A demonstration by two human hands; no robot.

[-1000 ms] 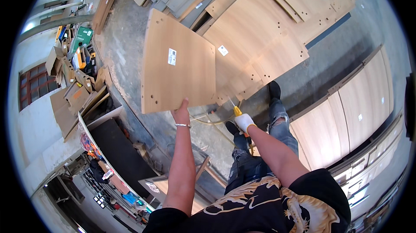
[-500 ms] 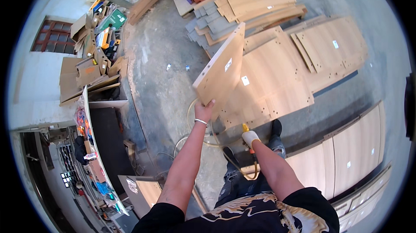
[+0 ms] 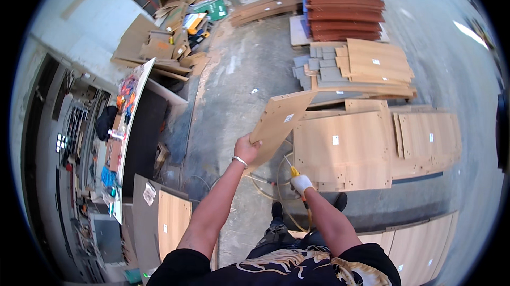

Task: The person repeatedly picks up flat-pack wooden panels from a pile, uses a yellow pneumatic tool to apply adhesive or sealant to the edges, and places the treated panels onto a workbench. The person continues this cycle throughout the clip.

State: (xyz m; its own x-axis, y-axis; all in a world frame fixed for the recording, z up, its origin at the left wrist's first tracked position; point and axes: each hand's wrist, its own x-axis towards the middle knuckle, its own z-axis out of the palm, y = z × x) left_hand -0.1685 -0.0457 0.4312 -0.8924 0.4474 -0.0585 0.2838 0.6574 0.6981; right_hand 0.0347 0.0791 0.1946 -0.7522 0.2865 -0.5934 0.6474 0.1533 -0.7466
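Note:
My bare left hand [image 3: 247, 148], with a white band at the wrist, grips a light wood panel [image 3: 279, 125] by its near left edge. The panel is held up at a tilt, with drilled holes along its edge and a white label on its face. In a white glove, my right hand [image 3: 301, 182] is closed round a yellow air blow gun [image 3: 294, 171] with a thin nozzle. An air hose [image 3: 308, 215] hangs from the gun and loops over the floor. Right of the held panel lies a low stack of wood panels [image 3: 361, 145].
More panels [image 3: 427, 140] lie to the right, with grey and wood boards [image 3: 377, 62] and red-brown boards [image 3: 342, 7] behind. A cluttered bench [image 3: 139, 81] stands left, near piled cardboard [image 3: 159, 47]. Further panels [image 3: 419, 251] lie at lower right; others [image 3: 175, 219] lean at lower left.
My view has turned leftward and up, so the stacks sit lower and farther right. The held panel has swung from steeply upright to a lower tilt, away from over the stack. Both grips are unchanged.

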